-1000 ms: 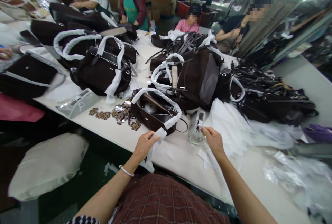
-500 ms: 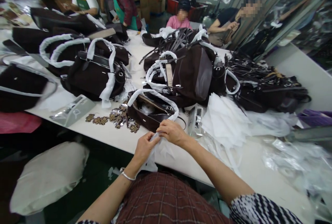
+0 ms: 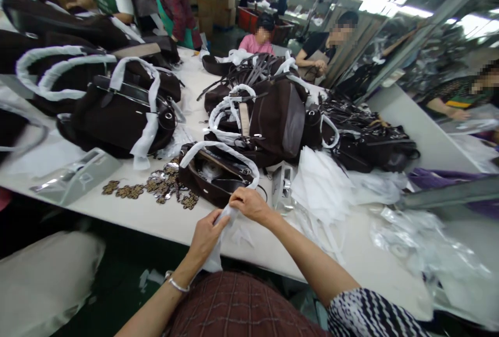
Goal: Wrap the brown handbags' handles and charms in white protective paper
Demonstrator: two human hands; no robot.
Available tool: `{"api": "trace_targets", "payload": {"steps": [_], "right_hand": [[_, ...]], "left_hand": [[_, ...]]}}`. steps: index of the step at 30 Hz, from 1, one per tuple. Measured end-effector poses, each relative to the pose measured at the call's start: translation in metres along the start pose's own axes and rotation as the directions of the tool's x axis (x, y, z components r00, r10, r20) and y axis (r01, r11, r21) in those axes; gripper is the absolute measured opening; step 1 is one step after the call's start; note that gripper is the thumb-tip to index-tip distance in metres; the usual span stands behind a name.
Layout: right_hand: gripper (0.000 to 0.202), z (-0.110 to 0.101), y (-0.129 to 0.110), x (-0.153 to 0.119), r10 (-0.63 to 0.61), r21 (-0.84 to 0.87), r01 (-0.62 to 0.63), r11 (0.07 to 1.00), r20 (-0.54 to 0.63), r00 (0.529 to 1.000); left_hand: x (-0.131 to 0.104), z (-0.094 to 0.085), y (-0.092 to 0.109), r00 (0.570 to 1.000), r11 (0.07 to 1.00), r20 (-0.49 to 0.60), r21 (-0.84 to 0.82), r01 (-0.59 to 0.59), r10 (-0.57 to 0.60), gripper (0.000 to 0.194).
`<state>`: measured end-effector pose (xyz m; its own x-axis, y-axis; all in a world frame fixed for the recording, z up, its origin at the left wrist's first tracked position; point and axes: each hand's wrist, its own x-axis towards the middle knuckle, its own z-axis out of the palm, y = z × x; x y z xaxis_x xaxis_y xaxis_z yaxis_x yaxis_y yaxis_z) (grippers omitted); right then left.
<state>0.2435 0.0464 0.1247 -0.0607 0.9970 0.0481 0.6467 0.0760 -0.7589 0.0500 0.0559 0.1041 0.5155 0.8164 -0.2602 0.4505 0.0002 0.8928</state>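
Between my hands hangs a strip of white tissue paper (image 3: 214, 254), low at the table's front edge. My left hand (image 3: 206, 234) pinches it, thumb on top. My right hand (image 3: 249, 204) is closed at the strip's upper end, right by the white-wrapped handle (image 3: 234, 153) of a small dark brown handbag (image 3: 205, 180). Whether the right fingers also touch the handle I cannot tell. The handbag stands open, with clear wrapping inside. To its left lie several brown flower-shaped chain pieces (image 3: 161, 183).
A larger brown handbag (image 3: 120, 113) with wrapped handles stands left, more bags (image 3: 273, 118) behind. White sheets (image 3: 322, 183) and clear plastic bags (image 3: 413, 238) lie right. Clear packets (image 3: 80, 176) rest near the front edge. Several co-workers (image 3: 259, 38) are around the far side.
My view has swung right and tilted up slightly. My hands have drawn a little apart, with more of the white strip showing between them. The small handbag stays in place.
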Motion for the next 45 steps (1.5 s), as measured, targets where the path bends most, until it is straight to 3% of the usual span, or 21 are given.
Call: {"api": "trace_targets", "payload": {"steps": [3,5,7,10,11,13,16,20,27,31,35,38,42,45], "right_hand": [[0.004,-0.004,-0.004,-0.012,0.052,0.101,-0.042,0.994,-0.102,0.993],[0.012,-0.015,0.001,-0.030,0.178,0.208,-0.124,0.970,-0.266,0.947],[0.023,-0.031,0.016,-0.056,0.364,0.280,-0.255,0.925,-0.468,0.805],[0.032,-0.057,0.052,-0.096,0.578,0.327,-0.504,0.800,-0.647,0.497],[0.031,-0.063,0.064,-0.107,0.627,0.332,-0.582,0.743,-0.651,0.429],[0.026,-0.069,0.085,-0.121,0.717,0.354,-0.683,0.639,-0.594,0.363],[0.023,-0.063,0.108,-0.121,0.768,0.407,-0.703,0.583,-0.558,0.314],[0.019,-0.046,0.123,-0.107,0.797,0.513,-0.653,0.558,-0.551,0.248],[0.015,-0.044,0.120,-0.102,0.778,0.611,-0.528,0.590,-0.605,0.170],[0.019,-0.039,0.099,-0.119,0.782,0.659,-0.449,0.603,-0.598,0.174],[0.022,-0.016,0.091,-0.135,0.876,0.761,-0.438,0.479,-0.444,0.187],[0.018,0.001,0.098,-0.136,0.919,0.787,-0.476,0.391,-0.361,0.158],[0.017,0.005,0.106,-0.143,0.918,0.733,-0.568,0.376,-0.376,0.122],[0.022,0.001,0.095,-0.155,0.903,0.657,-0.639,0.400,-0.403,0.151]], "left_hand": [[0.000,0.000,-0.004,1.000,1.000,0.000,0.015,0.011,-0.011,0.037],[0.000,0.000,-0.005,1.000,0.999,-0.003,0.025,0.025,-0.025,0.039],[0.001,-0.001,-0.004,1.000,0.999,-0.003,0.037,0.031,-0.031,0.041],[0.000,-0.003,-0.005,1.000,0.998,0.000,0.055,0.031,-0.031,0.045],[0.001,-0.003,-0.007,0.999,0.997,-0.004,0.065,0.041,-0.041,0.046],[0.004,-0.003,-0.015,0.995,0.991,-0.031,0.092,0.093,-0.090,0.048],[0.016,-0.001,-0.029,0.986,0.980,-0.043,0.116,0.163,-0.159,0.049],[0.024,-0.001,-0.033,0.987,0.977,-0.015,0.135,0.163,-0.162,0.055],[0.022,-0.005,-0.029,0.994,0.983,-0.006,0.144,0.111,-0.112,0.053],[0.021,-0.005,-0.029,0.996,0.988,0.000,0.123,0.089,-0.090,0.052],[0.017,-0.003,-0.026,0.998,0.999,0.044,0.020,0.037,-0.038,0.048],[0.017,-0.002,-0.026,0.997,0.996,0.068,-0.073,0.043,-0.038,0.046],[0.018,-0.004,-0.021,0.994,0.989,0.097,-0.131,0.069,-0.056,0.045],[0.017,-0.007,-0.015,0.994,0.987,0.108,-0.154,0.051,-0.034,0.042]]}}
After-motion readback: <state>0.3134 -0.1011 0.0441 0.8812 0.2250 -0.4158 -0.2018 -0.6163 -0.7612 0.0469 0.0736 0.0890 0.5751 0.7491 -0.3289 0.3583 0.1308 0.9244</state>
